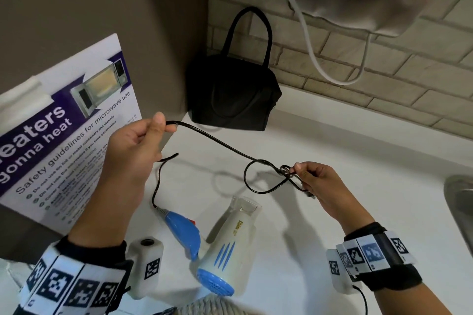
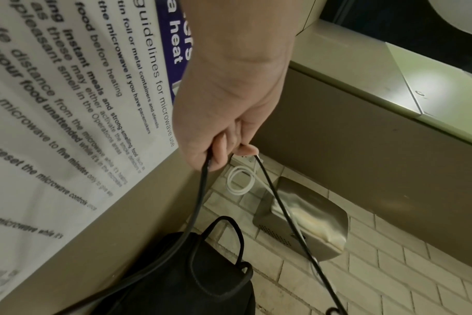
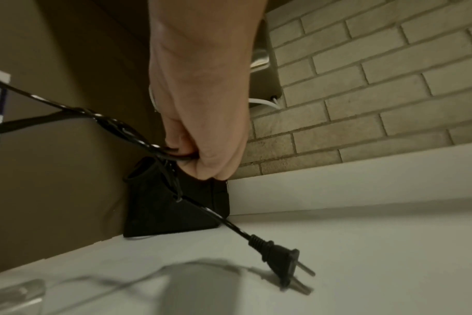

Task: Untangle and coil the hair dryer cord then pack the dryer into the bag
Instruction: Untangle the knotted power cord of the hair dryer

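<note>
A microwave poster (image 1: 69,120), white cable (image 1: 304,30) and perhaps a sink (image 1: 460,202).

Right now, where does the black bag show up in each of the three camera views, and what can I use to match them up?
Head view: the black bag stands upper centre, in the counter's back corner.
Left wrist view: bottom centre, below the left hand, partly cut off.
Right wrist view: centre left, behind the right hand.
Shared landmark: the brick-tiled wall beside the bag.
</note>
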Action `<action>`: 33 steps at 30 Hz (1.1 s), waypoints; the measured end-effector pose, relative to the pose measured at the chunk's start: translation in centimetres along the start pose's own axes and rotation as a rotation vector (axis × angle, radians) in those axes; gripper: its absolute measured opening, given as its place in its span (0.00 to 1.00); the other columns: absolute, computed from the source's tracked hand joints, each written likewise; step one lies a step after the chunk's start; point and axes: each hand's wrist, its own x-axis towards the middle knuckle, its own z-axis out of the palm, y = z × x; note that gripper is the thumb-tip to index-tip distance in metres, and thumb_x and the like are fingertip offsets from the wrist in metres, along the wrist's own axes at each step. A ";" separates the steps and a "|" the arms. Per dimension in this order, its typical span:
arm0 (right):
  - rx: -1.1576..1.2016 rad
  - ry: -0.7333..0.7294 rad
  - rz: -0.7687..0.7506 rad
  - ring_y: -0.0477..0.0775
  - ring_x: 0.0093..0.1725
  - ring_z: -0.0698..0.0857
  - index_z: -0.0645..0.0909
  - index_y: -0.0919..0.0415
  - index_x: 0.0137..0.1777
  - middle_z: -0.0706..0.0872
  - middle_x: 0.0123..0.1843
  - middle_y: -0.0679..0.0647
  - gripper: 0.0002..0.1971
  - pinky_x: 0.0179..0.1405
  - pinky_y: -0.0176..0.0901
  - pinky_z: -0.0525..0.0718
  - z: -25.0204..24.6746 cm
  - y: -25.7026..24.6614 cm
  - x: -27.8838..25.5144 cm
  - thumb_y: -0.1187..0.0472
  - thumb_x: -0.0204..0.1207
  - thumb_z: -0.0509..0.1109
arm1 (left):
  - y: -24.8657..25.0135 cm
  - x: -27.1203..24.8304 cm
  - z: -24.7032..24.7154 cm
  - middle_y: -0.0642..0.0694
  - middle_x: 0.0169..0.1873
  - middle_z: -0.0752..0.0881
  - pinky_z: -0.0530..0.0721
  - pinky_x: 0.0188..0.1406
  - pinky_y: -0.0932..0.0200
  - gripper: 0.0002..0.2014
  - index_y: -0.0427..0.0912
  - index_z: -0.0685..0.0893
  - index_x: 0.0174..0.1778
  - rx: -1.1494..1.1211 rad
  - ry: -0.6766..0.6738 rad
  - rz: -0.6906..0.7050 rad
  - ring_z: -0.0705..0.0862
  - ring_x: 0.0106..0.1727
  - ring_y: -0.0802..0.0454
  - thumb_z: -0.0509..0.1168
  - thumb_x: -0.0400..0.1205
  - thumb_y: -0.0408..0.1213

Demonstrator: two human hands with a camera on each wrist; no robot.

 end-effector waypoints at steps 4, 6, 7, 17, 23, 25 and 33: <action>-0.372 -0.030 -0.031 0.49 0.30 0.73 0.87 0.53 0.39 0.76 0.29 0.46 0.13 0.32 0.35 0.72 -0.3 -0.5 0.0 0.51 0.81 0.66 | -0.2 -0.5 0.2 0.45 0.24 0.70 0.70 0.37 0.53 0.16 0.54 0.84 0.34 0.182 -0.099 0.042 0.68 0.30 0.47 0.59 0.84 0.52; -0.679 -0.151 -0.052 0.47 0.36 0.79 0.86 0.51 0.39 0.81 0.33 0.43 0.13 0.34 0.36 0.73 -0.2 -1.9 -0.5 0.52 0.82 0.63 | 0.1 -0.7 0.6 0.48 0.22 0.67 0.68 0.34 0.53 0.15 0.54 0.84 0.34 0.207 -0.172 0.060 0.66 0.29 0.47 0.58 0.80 0.56; -0.841 -0.204 -0.066 0.48 0.40 0.82 0.86 0.51 0.41 0.83 0.37 0.43 0.14 0.37 0.37 0.75 0.0 -2.8 -0.7 0.52 0.83 0.61 | 0.3 -0.8 0.9 0.54 0.19 0.67 0.67 0.31 0.56 0.15 0.53 0.84 0.34 0.203 -0.211 0.070 0.66 0.27 0.48 0.58 0.79 0.56; -0.460 -0.386 -0.551 0.34 0.48 0.82 0.82 0.49 0.49 0.88 0.46 0.41 0.13 0.50 0.25 0.75 6.8 -13.6 -5.4 0.54 0.86 0.56 | 2.8 -2.0 4.2 0.54 0.22 0.79 0.78 0.39 0.62 0.16 0.44 0.83 0.32 0.149 -0.398 0.169 0.76 0.29 0.61 0.60 0.85 0.43; -0.532 -0.310 -0.523 0.44 0.38 0.75 0.73 0.55 0.31 0.75 0.30 0.45 0.17 0.45 0.36 0.74 8.3 -10.2 -2.9 0.67 0.82 0.55 | 3.7 -2.5 3.1 0.55 0.22 0.80 0.79 0.40 0.66 0.14 0.51 0.85 0.34 0.063 -0.316 0.229 0.79 0.30 0.63 0.59 0.81 0.47; -0.552 -0.299 -0.452 0.43 0.40 0.76 0.75 0.58 0.31 0.76 0.29 0.44 0.17 0.51 0.36 0.74 8.3 -8.1 -2.1 0.70 0.80 0.56 | 3.8 -2.6 2.7 0.55 0.21 0.80 0.77 0.40 0.70 0.15 0.54 0.85 0.30 0.028 -0.283 0.235 0.80 0.32 0.62 0.59 0.81 0.46; -0.579 -0.219 -0.274 0.45 0.32 0.74 0.67 0.50 0.28 0.77 0.29 0.45 0.19 0.48 0.43 0.74 7.6 -3.2 0.0 0.75 0.72 0.55 | 5.2 -2.6 1.2 0.55 0.22 0.80 0.76 0.33 0.73 0.19 0.53 0.87 0.29 -0.102 -0.186 0.183 0.75 0.25 0.63 0.60 0.85 0.41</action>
